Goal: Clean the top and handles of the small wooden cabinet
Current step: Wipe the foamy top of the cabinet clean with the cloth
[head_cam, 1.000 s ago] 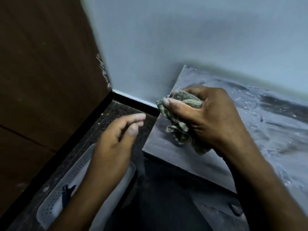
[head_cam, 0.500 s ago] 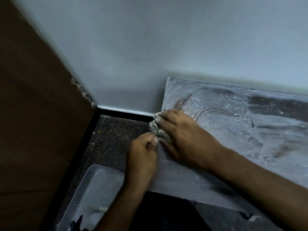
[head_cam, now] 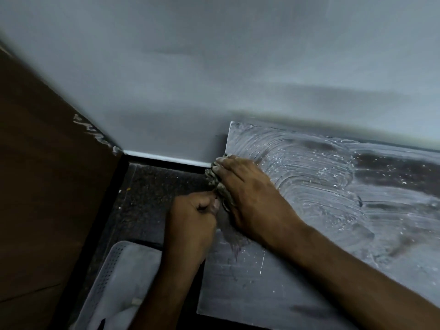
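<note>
The cabinet top (head_cam: 321, 210) fills the right half of the head view, coated in pale dust with curved wipe streaks. A crumpled greenish cloth (head_cam: 217, 184) lies at the top's left edge. My right hand (head_cam: 250, 196) lies flat over the cloth and presses it onto the surface. My left hand (head_cam: 192, 217) sits just off the left edge, fingers curled, pinching the lower end of the cloth. Most of the cloth is hidden under my right hand. No cabinet handle is in view.
A white perforated plastic basket (head_cam: 112, 277) stands on the dark speckled floor (head_cam: 154, 186) left of the cabinet. A brown wooden panel (head_cam: 47, 186) rises at the far left. A pale wall (head_cam: 214, 79) runs behind, with a dark skirting strip at its base.
My left hand came from open in the air to the cloth and now pinches it. My right hand lowered the cloth onto the top's left edge. The camera swung right.
</note>
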Demonstrator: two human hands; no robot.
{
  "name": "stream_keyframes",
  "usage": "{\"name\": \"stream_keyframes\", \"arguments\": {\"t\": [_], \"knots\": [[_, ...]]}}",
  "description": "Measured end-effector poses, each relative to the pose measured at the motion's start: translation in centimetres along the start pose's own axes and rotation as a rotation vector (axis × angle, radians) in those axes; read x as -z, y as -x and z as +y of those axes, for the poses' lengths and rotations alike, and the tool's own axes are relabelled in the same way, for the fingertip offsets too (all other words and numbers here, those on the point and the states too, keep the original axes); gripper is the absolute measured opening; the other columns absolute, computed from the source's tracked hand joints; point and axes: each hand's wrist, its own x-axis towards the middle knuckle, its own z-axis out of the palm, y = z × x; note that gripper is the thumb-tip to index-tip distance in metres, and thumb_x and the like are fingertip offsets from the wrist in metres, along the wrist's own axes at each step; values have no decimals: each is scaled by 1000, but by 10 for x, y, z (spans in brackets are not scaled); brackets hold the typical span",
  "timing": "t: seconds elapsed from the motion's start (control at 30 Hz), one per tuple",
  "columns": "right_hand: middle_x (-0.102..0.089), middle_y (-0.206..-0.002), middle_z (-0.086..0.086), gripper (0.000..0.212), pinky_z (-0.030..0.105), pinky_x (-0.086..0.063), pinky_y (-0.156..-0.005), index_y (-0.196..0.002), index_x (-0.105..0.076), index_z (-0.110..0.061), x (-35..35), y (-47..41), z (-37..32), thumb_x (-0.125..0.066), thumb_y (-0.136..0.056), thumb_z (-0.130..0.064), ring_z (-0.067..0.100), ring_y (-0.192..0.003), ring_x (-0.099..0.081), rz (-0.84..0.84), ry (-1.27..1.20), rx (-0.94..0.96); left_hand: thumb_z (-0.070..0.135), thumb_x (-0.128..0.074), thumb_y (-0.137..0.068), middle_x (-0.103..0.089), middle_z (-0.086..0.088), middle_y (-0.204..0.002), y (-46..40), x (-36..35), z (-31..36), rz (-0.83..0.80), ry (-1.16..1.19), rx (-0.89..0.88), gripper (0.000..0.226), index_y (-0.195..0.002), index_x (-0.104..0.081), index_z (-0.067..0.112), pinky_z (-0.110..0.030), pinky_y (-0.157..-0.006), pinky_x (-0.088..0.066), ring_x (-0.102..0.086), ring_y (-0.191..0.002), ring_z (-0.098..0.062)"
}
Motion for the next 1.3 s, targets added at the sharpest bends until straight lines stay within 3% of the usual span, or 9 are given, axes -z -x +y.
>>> {"name": "stream_keyframes", "arguments": {"t": [0.1,0.2,0.3,0.4,0.57,0.8,0.97,1.2,1.3], "knots": [[-55,-140,14,38,37,-32,-118,-135,-55,-4,-2,-3,5,-45,-103,-22,27,-132,-47,-7,5,54,16,-65,-80,-75,-14,-79,-2,-1,-3,18,-55,37,18,-72,-72,1,-52,-74,-58,-72,-82,-32],[-58,-135,13,35,36,-32,-117,-130,-58,-6,1,-13,12,-44,-103,-23,27,-130,-49,-24,19,111,7,-70,-84,-74,3,-78,0,-1,2,26,53,86,15,-80,-80,16,-35,-71,-58,-68,-77,-16],[-56,-139,11,38,31,-27,-117,-134,-55,-9,0,-17,16,-50,-100,-24,27,-133,-47,-25,74,148,2,-70,-86,-76,-8,-88,-2,0,0,58,35,73,13,-96,-78,5,-25,-74,-52,-61,-68,-5],[-57,-136,11,40,30,-32,-109,-133,-56,-10,6,4,15,-55,-94,-21,27,-128,-49,-29,96,152,10,-76,-83,-76,-13,-85,1,-1,4,143,-26,92,9,-91,-77,6,-37,-85,-57,-64,-70,-15],[-53,-144,11,47,35,-33,-115,-141,-50,-12,14,56,26,-57,-95,-16,27,-133,-46,-18,67,95,21,-88,-68,-75,-8,-88,7,-16,25,387,-188,116,27,-85,-73,8,-34,-82,-59,-71,-83,-23],[-65,-124,13,29,32,-40,-100,-117,-63,-9,15,12,19,-57,-91,-19,31,-117,-56,13,41,80,30,-93,-63,-75,-14,-101,-13,-8,49,289,-378,303,48,-99,-75,6,-30,-77,-59,-73,-86,-22],[-67,-122,14,29,35,-43,-100,-116,-66,-8,10,-18,25,-59,-88,-14,32,-116,-58,57,45,89,25,-91,-66,-74,-9,-69,-19,-7,39,244,-275,315,28,-82,-76,6,-26,-53,-57,-62,-44,-16],[-68,-114,12,22,32,-47,-92,-108,-68,-9,17,-8,11,-60,-87,-12,29,-109,-59,29,-6,110,18,-82,-77,-75,-10,-84,-3,-2,26,185,-71,221,18,-86,-74,4,-35,-78,-60,-72,-79,-24],[-69,-110,7,19,27,-47,-88,-106,-69,-12,10,28,2,-61,-89,-13,22,-101,-60,38,-63,224,6,-70,-86,-73,-8,-80,12,3,8,158,33,153,10,-77,-72,9,-26,-69,-52,-64,-75,-19]]}}
